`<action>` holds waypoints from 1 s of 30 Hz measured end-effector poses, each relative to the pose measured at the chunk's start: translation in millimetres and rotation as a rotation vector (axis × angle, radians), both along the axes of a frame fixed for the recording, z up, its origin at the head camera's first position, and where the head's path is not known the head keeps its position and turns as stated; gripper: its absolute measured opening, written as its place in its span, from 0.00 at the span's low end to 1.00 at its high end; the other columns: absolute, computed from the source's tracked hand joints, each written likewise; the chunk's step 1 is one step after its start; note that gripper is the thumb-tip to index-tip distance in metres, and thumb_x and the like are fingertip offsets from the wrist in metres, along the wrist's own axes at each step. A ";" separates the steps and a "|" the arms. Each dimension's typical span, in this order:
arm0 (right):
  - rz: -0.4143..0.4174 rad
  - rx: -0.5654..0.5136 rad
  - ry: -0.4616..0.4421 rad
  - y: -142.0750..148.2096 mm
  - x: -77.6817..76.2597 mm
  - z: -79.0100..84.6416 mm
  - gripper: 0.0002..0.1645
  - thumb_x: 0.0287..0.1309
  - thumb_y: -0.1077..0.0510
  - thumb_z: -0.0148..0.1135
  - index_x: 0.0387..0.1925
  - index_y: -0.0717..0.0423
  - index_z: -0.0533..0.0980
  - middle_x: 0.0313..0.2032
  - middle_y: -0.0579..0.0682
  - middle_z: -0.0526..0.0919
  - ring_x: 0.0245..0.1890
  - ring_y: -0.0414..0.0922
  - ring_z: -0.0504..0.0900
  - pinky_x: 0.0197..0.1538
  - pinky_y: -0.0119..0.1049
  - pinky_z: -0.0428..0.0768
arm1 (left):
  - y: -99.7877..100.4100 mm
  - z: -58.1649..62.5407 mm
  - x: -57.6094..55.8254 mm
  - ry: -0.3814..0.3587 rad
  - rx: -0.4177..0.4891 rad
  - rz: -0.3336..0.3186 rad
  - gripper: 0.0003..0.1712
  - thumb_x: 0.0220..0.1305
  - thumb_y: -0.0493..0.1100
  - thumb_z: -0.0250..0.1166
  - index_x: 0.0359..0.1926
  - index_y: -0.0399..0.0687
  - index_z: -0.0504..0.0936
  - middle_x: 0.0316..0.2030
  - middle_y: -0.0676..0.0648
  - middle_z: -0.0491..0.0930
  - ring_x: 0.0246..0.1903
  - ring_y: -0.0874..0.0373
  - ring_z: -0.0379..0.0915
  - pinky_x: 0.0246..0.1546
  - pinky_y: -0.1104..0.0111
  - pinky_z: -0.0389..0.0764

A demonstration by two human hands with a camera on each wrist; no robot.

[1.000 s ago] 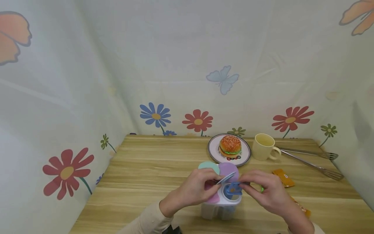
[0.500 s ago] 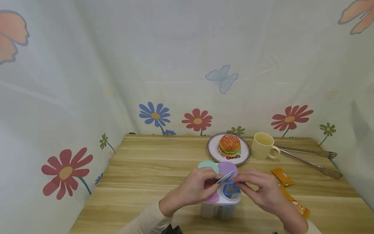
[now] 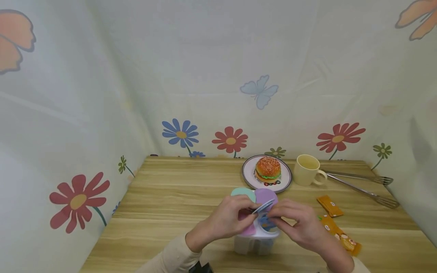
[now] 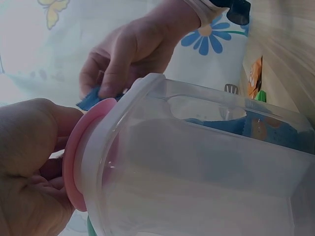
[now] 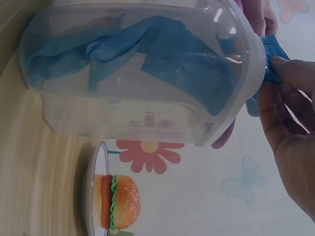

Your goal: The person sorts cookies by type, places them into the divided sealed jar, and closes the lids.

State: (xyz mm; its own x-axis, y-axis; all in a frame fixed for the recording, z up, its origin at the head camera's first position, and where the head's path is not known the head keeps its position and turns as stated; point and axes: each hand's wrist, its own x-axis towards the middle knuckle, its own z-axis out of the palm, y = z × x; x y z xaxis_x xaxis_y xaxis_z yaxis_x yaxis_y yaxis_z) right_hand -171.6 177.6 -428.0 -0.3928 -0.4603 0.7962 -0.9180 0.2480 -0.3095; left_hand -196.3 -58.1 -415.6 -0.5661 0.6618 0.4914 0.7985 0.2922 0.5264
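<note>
A clear plastic storage box (image 3: 248,245) with a white top and round coloured lids stands before me. Its light blue lid (image 3: 264,206) is tilted up, pinched between the thumb and fingers of my left hand (image 3: 229,218). My right hand (image 3: 302,226) pinches a small blue packet (image 5: 272,55) by its end, at the mouth of the uncovered round opening. Through the wall in the right wrist view, more blue wrapping (image 5: 184,64) shows inside that compartment. The pink lid (image 4: 74,164), green lid (image 3: 243,194) and purple lid (image 3: 266,195) lie flat over the other compartments.
Behind the box is a plate (image 3: 249,178) bearing a toy-like hamburger (image 3: 268,168). A yellow mug (image 3: 306,172) and two metal kitchen utensils (image 3: 362,189) lie to the right. Orange packets (image 3: 329,206) rest on the table right of my right hand.
My right hand has moved left, taking the blue packet lower into the opening. More of the orange packets shows beside it. My left hand stays on the lid.
</note>
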 end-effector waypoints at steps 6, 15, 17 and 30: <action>-0.004 0.005 -0.038 -0.5 5.2 1.1 0.28 0.30 0.79 0.74 0.37 0.54 0.82 0.33 0.46 0.84 0.32 0.37 0.79 0.36 0.22 0.79 | 0.2 0.2 -0.7 0.011 -0.009 0.005 0.09 0.61 0.38 0.68 0.43 0.43 0.86 0.36 0.51 0.84 0.37 0.72 0.76 0.39 0.85 0.77; -0.032 0.014 -0.028 4.6 4.2 -1.7 0.28 0.30 0.79 0.73 0.37 0.53 0.83 0.36 0.47 0.83 0.34 0.39 0.79 0.38 0.22 0.78 | 0.2 0.6 0.0 -0.011 -0.010 0.013 0.10 0.61 0.38 0.68 0.44 0.43 0.86 0.36 0.51 0.84 0.37 0.72 0.76 0.39 0.83 0.79; -0.016 0.034 -0.017 6.9 2.8 -3.8 0.27 0.33 0.79 0.71 0.37 0.52 0.83 0.37 0.46 0.83 0.36 0.39 0.79 0.40 0.22 0.78 | 0.2 0.9 0.4 -0.016 -0.011 0.014 0.10 0.61 0.38 0.68 0.44 0.43 0.86 0.36 0.51 0.84 0.37 0.72 0.76 0.39 0.83 0.79; -0.066 0.285 -0.098 14.1 5.1 -2.2 0.19 0.47 0.72 0.64 0.32 0.44 0.82 0.40 0.38 0.82 0.43 0.35 0.73 0.46 0.21 0.72 | -0.2 2.2 1.7 -0.004 -0.015 0.019 0.10 0.61 0.38 0.68 0.44 0.43 0.86 0.36 0.51 0.84 0.37 0.72 0.76 0.39 0.85 0.77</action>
